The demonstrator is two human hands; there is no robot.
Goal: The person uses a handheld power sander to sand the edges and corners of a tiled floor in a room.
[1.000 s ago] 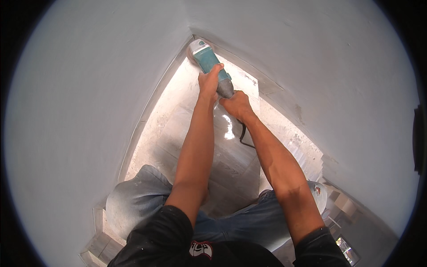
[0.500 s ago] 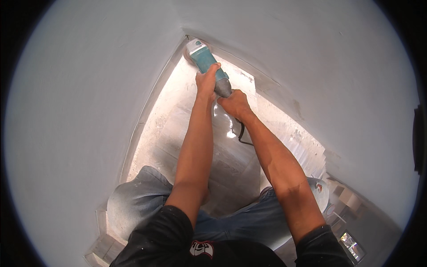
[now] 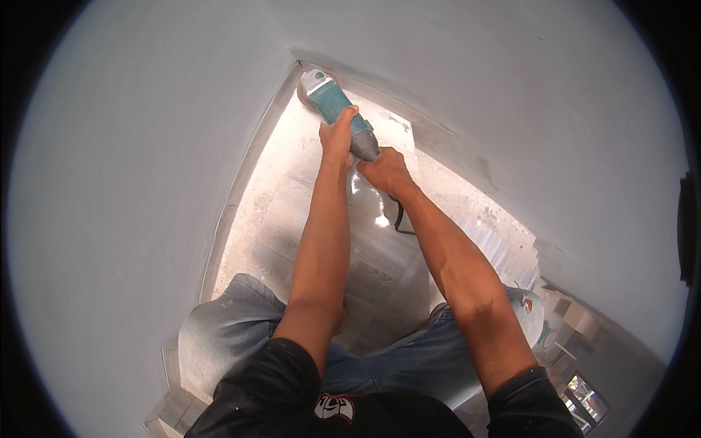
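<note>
Both my hands hold a teal angle grinder [image 3: 332, 100] with a silver head and a dark tail end. My left hand [image 3: 337, 135] is wrapped round its teal body. Behind it, my right hand [image 3: 385, 172] grips the dark rear end, where a black cord [image 3: 399, 217] runs down under my forearm. The grinder's head lies in the corner where two walls meet. Its disc [image 3: 304, 97] shows partly, beside the left baseboard; the silver head covers the rest. I cannot tell whether the disc touches the floor.
Grey walls [image 3: 146, 182] rise on both sides, with baseboards [image 3: 235, 191] along their feet. Grey wood-look flooring [image 3: 365, 270] lies between my knees, next to a pale, rough floor strip [image 3: 252, 179]. Boxes [image 3: 582, 321] and a window [image 3: 586, 400] show at the lower right.
The view has shifted slightly. The grinder's head sits a touch lower and further left in the picture. Both hands keep the same hold on it.
</note>
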